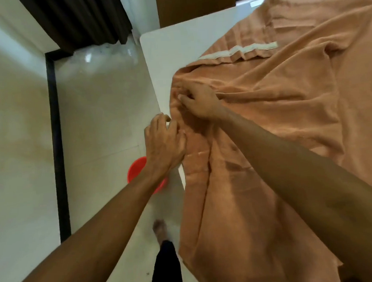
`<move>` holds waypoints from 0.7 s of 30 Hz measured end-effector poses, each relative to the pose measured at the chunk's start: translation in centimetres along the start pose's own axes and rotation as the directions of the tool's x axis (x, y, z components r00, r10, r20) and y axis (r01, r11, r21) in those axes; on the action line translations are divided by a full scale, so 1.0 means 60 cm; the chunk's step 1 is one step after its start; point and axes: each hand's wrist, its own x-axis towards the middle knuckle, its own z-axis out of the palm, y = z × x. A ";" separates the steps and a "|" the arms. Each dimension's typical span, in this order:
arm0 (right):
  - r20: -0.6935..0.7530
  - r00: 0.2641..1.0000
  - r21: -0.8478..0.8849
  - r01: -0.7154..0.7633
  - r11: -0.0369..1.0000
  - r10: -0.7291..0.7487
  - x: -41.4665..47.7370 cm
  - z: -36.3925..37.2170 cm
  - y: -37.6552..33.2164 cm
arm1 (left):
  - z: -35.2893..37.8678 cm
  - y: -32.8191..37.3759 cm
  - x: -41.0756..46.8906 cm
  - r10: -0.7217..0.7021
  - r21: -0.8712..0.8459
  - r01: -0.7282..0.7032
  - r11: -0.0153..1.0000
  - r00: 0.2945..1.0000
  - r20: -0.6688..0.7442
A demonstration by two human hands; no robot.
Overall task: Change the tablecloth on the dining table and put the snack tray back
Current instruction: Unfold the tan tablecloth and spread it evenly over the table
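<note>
my left hand and right hand had fingers pinched on the rumpled orange tablecloth; surface partly bare, spreading unfinished, no snack tray seen

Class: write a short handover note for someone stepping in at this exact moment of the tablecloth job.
Left hand: at the table edge, fingers curled on the cloth hem.
Right hand: pinching bunched cloth near the corner.
Cloth: orange, on the table, wrinkled, far left corner bare, near side hanging down.
Red bowl on the floor.
Done: cloth laid on.
Left: pull square, smooth, return snack tray, which is not in view.
</note>
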 end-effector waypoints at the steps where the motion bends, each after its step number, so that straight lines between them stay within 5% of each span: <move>1: -0.124 0.992 0.031 -0.013 0.999 0.017 0.003 -0.001 0.006 | 0.002 -0.009 0.015 0.032 -0.029 -0.032 0.999 0.999 -0.004; 4: -0.391 0.910 -0.126 -0.204 0.971 0.140 0.026 0.004 0.041 | 0.018 -0.030 0.057 0.251 -0.148 -0.246 0.958 0.968 0.018; 8: -0.292 0.856 -0.452 -0.517 0.727 0.427 0.086 0.035 0.043 | 0.040 -0.047 0.106 0.403 -0.265 -0.363 0.893 0.908 0.113; 11: -0.198 0.903 -0.440 -0.429 0.789 0.381 0.156 0.058 -0.007 | 0.027 -0.082 0.139 0.297 -0.351 -0.260 0.899 0.953 0.055; 13: -0.034 0.952 -0.324 -0.299 0.898 0.305 0.188 0.052 -0.039 | 0.011 -0.108 0.158 0.128 -0.378 -0.120 0.918 0.992 -0.003; 16: 0.117 0.976 -0.099 -0.174 0.980 0.185 0.198 0.046 -0.066 | -0.003 -0.158 0.198 0.087 -0.348 -0.085 0.934 0.996 -0.010; 18: -0.070 0.990 -0.092 -0.128 0.988 0.122 0.188 0.043 -0.057 | -0.001 -0.177 0.229 0.069 -0.302 -0.062 0.951 0.998 0.010; 21: -0.409 0.877 -0.167 -0.345 0.924 0.253 0.177 0.034 -0.007 | 0.007 -0.169 0.270 0.146 -0.331 -0.124 0.936 0.988 0.042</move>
